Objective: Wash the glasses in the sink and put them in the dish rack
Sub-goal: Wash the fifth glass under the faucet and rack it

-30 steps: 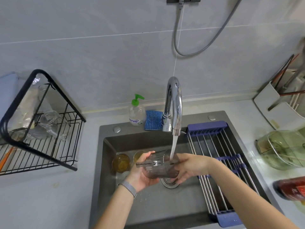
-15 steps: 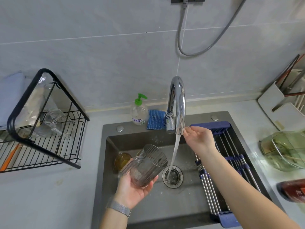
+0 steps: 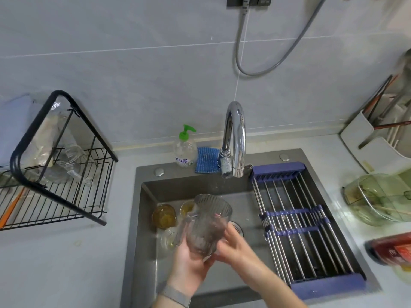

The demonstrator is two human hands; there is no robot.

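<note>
A ribbed grey glass mug [image 3: 208, 223] with a handle is held over the dark sink [image 3: 146, 218], mouth tilted up and away. My left hand [image 3: 189, 261] grips its base from below. My right hand [image 3: 233, 245] holds its right side, fingers curled round the wall. Two amber glasses [image 3: 164, 216] [image 3: 186, 207] stand at the sink's back left, and a clear glass [image 3: 169, 240] lies beside the mug's handle. The black wire dish rack [image 3: 55, 174] stands on the counter at left with clear glassware in it. No water runs from the tap [image 3: 235, 138].
A soap bottle [image 3: 185, 147] and blue cloth [image 3: 206, 160] sit behind the sink. A roll-up drying rack with blue ends [image 3: 295, 225] covers the sink's right part. A green glass container [image 3: 382, 198], a red bottle [image 3: 391, 247] and a utensil holder [image 3: 378, 134] stand on the right counter.
My right hand went up to the tap, the water stopped, and the hand came back down onto the mug. My left hand kept hold of the mug and tilted it more upright.
</note>
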